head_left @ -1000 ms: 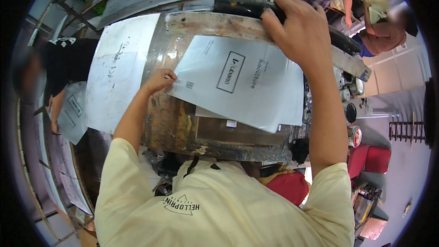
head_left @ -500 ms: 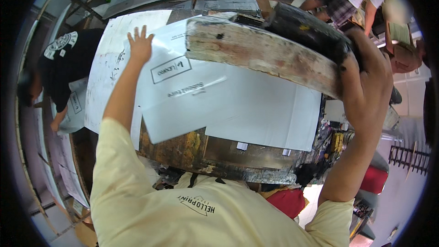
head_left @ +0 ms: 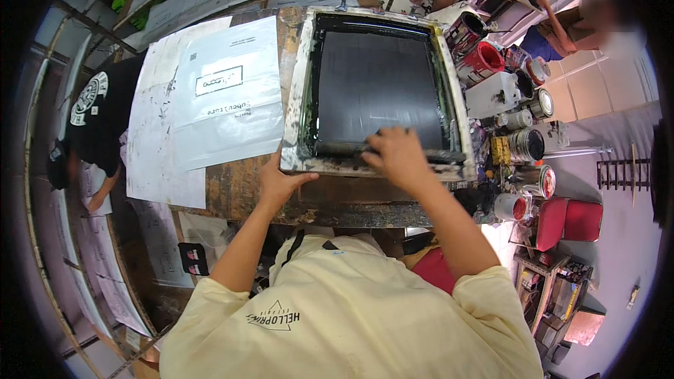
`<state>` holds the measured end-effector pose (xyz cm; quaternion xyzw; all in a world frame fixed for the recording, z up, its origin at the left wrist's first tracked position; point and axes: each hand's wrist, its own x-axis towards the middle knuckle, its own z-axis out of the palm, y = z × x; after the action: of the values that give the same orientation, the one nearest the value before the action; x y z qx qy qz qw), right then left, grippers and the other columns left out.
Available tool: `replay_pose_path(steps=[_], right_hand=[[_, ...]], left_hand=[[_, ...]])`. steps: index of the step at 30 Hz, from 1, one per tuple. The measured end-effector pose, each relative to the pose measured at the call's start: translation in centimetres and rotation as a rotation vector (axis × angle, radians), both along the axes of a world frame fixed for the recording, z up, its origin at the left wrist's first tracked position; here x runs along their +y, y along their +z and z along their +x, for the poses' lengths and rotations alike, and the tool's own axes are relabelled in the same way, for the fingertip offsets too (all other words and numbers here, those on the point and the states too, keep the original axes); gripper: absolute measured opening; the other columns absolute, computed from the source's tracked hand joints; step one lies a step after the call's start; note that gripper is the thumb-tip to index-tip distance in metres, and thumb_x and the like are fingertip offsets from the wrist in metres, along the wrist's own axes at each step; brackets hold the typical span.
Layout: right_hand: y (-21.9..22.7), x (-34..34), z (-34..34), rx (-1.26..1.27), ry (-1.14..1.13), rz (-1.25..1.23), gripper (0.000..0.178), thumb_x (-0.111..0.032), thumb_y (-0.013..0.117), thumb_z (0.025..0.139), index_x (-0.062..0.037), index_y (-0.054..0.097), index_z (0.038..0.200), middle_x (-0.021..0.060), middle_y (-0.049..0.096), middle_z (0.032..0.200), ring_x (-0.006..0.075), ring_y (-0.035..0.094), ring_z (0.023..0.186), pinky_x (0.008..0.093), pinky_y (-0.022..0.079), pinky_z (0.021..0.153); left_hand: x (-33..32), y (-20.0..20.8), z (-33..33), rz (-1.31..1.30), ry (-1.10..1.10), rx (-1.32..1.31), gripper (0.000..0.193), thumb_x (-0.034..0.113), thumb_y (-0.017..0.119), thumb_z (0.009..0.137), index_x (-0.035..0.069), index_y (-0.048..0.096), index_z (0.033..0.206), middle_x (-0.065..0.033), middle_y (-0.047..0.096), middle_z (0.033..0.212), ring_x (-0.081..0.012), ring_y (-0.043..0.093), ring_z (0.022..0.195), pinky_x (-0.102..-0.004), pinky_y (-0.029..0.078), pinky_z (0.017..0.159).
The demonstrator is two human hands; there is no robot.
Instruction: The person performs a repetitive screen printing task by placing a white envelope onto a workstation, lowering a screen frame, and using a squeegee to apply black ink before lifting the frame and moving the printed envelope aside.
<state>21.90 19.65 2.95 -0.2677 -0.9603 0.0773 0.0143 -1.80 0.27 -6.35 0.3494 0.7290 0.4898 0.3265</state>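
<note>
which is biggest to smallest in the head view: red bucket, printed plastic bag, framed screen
1. framed screen
2. printed plastic bag
3. red bucket

This ranks apparent size only; the bucket stands beyond the screen's right side and is partly hidden.

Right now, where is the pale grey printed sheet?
In the head view, the printed sheet lies left of centre, partly over the white board, immediately left of the screen frame and beyond the left hand.
</note>
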Motion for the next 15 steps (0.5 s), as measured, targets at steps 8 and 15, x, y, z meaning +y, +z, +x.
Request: replay_pose_path(steps=[8, 15], right_hand=[[-12.2, -3.4, 1.3, 0.115, 0.011, -0.018, 0.053, -0.029, 0.087, 0.077, -0.0116, 0.069, 0.124, 0.0102, 0.063, 0.109, 0.0331, 0.06, 0.103, 0.0477, 0.054, 0.088], [-14.3, 13.6, -9.3, 0.169, -0.035, 0.085, 0.05, -0.029, 0.086, 0.078, -0.0139, 0.066, 0.122, 0.0091, 0.062, 0.108, 0.0334, 0.061, 0.103, 0.0491, 0.055, 0.088]], left_hand=[[-1.7, -7.7, 0.9, -0.231, -0.028, 0.557, 0.117, 0.056, 0.1, 0.052, 0.015, 0.058, 0.153, -0.0106, 0.055, 0.1, -0.0318, 0.057, 0.095, -0.0461, 0.049, 0.084], [-2.6, -8.1, 0.6, -0.321, -0.076, 0.532, 0.123, 0.056, 0.1, 0.049, 0.013, 0.056, 0.155, -0.0114, 0.054, 0.099, -0.0326, 0.057, 0.094, -0.0466, 0.048, 0.084]])
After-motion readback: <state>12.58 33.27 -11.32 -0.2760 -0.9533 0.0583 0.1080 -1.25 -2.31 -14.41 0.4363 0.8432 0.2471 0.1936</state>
